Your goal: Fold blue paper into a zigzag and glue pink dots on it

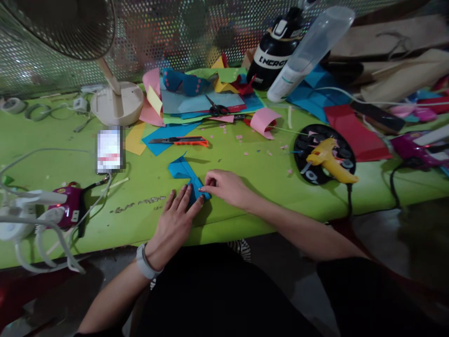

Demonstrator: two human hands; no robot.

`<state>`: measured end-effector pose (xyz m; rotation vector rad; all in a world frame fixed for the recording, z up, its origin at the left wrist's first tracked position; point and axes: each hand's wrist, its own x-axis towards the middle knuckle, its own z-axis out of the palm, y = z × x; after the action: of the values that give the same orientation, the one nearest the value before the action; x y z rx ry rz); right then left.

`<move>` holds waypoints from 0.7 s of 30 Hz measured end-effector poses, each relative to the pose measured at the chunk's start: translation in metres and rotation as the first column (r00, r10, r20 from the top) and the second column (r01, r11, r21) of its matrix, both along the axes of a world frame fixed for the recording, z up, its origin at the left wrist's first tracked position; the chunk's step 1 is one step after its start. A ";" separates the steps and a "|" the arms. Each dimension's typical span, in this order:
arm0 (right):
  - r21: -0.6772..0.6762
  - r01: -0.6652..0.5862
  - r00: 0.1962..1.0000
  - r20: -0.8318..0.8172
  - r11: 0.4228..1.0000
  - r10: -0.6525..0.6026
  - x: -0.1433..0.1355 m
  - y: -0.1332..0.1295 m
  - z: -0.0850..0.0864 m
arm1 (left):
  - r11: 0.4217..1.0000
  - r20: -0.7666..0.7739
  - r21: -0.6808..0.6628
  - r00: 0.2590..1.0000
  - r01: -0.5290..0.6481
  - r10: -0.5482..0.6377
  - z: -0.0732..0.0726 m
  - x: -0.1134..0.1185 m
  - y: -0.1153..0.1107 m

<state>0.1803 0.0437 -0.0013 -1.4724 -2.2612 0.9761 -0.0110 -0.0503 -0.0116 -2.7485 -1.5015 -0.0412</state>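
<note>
A folded piece of blue paper [182, 169] lies on the green tabletop in front of me, creased, with one flap standing up at its far end. My left hand [178, 213] rests flat on its near part, fingers stretched out. At the paper's right edge my right hand [226, 187] is closed, thumb and curled index finger pinching or pressing the folded strip. Part of the paper is hidden under my left fingers. Beyond it lies an orange utility knife [189, 141] with its blade pointing left.
A hot glue gun [324, 159] lies on a round black tray [301, 164] at right. Scissors [218, 110] rest on stacked coloured paper [196, 102]. A fan [117, 103], a phone [109, 150], a black bottle [270, 58] and a purple power strip [68, 206] with cables stand around.
</note>
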 end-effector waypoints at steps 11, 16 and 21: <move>-0.028 0.025 1.000 -0.005 0.999 -0.025 -0.001 -0.004 0.005 | 0.999 0.052 0.048 0.999 -0.002 -0.001 0.000 0.000 0.002; -0.015 0.003 1.000 -0.027 1.000 -0.003 0.000 -0.004 0.005 | 0.997 0.082 0.075 0.997 0.006 -0.012 0.000 0.001 0.004; 0.004 -0.008 1.000 -0.008 1.000 0.008 -0.001 -0.004 0.006 | 0.998 0.083 0.067 0.997 -0.006 0.001 0.003 0.003 0.006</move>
<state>0.1797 0.0399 0.0051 -1.4563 -2.2640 0.9771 -0.0085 -0.0447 -0.0089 -2.7231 -1.4941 -0.2038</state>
